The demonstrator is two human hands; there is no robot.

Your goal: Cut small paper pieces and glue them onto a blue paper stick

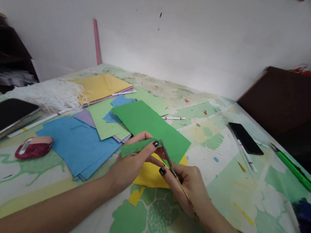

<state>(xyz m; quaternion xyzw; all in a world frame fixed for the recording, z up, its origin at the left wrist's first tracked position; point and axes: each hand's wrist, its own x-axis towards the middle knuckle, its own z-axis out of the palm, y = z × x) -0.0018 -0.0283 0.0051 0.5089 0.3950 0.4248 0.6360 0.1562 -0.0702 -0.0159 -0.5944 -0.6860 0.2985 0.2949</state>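
My left hand (131, 162) pinches a small dark green paper strip (132, 150) between thumb and fingers. In my right hand (192, 186) is a slim pair of scissors (172, 166), seen edge-on, with silver blades and a gold-brown handle. The scissor tips meet the right end of the strip, close to my left thumb; whether the blades are apart is unclear. Beyond my hands lies a larger green sheet (155, 122). Yellow paper (149, 176) lies below them, partly covered, with a small yellow scrap (136, 196) at its near edge.
To the left are blue sheets (78, 142), a dark red case (34, 147), a black device (6, 118) and white strings (50, 93). A yellow sheet (106, 84) lies farther back. On the right are a black phone (245, 138) and a green cutter knife (295, 168).
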